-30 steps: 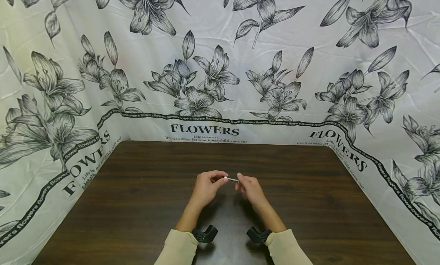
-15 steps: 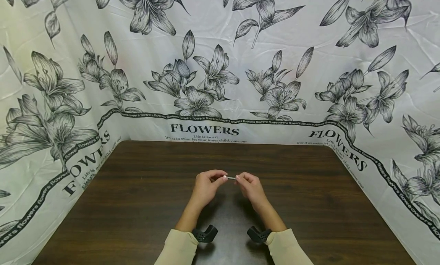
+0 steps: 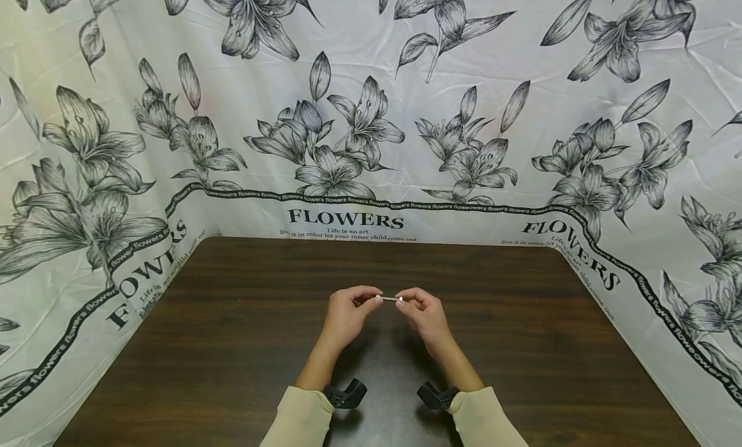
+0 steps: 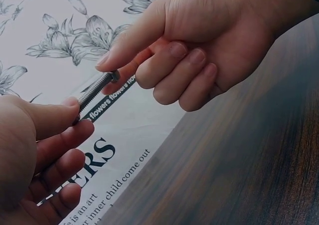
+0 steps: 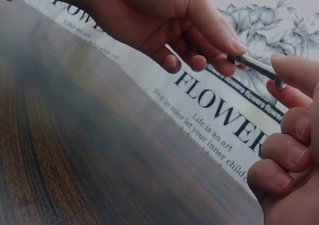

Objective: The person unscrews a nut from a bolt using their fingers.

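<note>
A slim metal bolt (image 4: 93, 93) with a threaded shank is held up between the two hands, above the table. My left hand (image 3: 346, 315) pinches one end between thumb and index finger; its other fingers are loosely bent in the left wrist view. At the opposite end, my right hand (image 3: 426, 315) pinches with thumb and index finger, right beside a small nut-like piece (image 5: 280, 83). The right hand's remaining fingers curl toward its palm. In the right wrist view the bolt's shank (image 5: 256, 66) shows bare between the two sets of fingertips, and the left fingertips partly hide its far end.
A dark brown wood-grain table (image 3: 232, 344) lies beneath the hands. White cloth with black flower prints (image 3: 371, 221) hangs behind and along both sides. A black wrist device (image 3: 346, 394) is on the left arm, another wrist device (image 3: 436, 395) on the right.
The right fingers have shifted slightly left and regripped: the thumb and index fingertip now meet at the bolt's right end, where a bright tip shows. The left hand stays almost still.
</note>
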A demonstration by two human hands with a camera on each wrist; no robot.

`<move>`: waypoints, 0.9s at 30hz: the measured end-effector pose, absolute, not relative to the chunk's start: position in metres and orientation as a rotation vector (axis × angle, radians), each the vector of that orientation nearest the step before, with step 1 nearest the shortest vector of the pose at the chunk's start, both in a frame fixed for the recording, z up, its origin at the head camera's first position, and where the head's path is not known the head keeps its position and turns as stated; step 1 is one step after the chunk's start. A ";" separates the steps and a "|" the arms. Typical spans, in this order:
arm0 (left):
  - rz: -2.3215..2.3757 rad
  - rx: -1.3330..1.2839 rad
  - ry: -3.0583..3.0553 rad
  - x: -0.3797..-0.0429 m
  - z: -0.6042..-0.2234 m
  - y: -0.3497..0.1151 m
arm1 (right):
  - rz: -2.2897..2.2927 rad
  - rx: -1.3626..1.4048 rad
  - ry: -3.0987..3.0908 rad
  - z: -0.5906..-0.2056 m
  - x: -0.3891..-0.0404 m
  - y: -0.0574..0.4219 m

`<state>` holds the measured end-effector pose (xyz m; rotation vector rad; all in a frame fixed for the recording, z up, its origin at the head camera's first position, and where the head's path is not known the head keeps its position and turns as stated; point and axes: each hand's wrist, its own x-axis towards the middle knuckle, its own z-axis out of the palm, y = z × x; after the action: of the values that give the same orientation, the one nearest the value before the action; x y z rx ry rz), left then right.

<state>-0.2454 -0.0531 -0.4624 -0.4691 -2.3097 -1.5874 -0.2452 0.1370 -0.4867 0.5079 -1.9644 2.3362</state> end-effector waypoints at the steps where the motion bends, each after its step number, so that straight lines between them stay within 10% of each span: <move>1: -1.585 -0.471 -2.307 -0.246 -0.462 -0.053 | 2.324 0.511 -1.970 -0.487 -0.245 0.137; 27: -1.676 -0.417 -2.332 -0.245 -0.461 -0.055 | 2.279 0.511 -2.016 -0.472 -0.238 0.136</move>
<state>-0.2454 -0.0551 -0.4611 -0.4168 -2.3319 -1.6760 -0.2379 0.1357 -0.4719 0.5115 -2.0159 2.2790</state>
